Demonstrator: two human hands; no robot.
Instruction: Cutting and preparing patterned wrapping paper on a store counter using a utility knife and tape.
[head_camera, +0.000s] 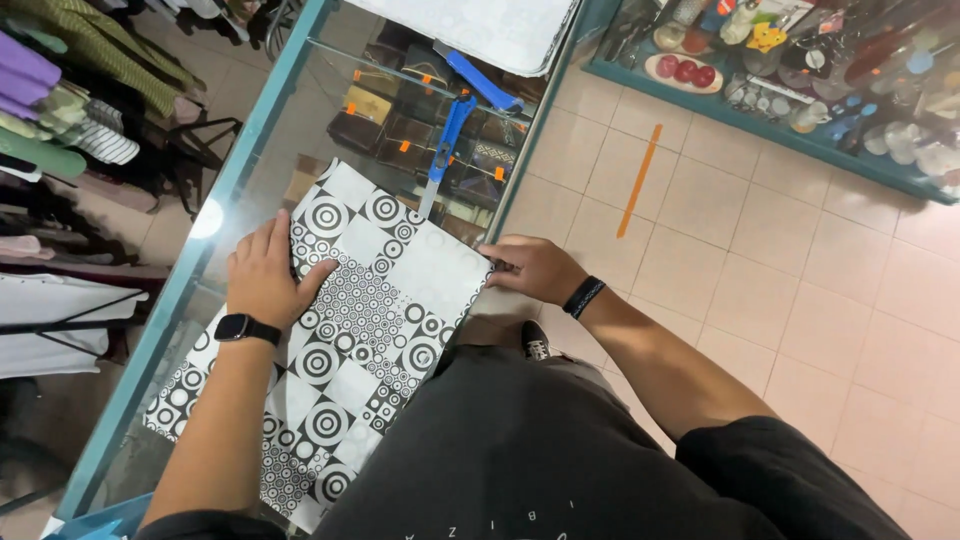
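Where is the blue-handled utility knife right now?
In the head view the blue-handled utility knife lies on the glass counter, upper centre, its blade tip at the far edge of the black-and-white patterned sheet, beyond both hands and touched by neither.

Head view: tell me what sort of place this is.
Probably a small shop. A glass display counter holds boxed goods beneath, clothes hang at one side, and a second showcase is packed with small wares. Both hands press black-and-white patterned paper on the counter.
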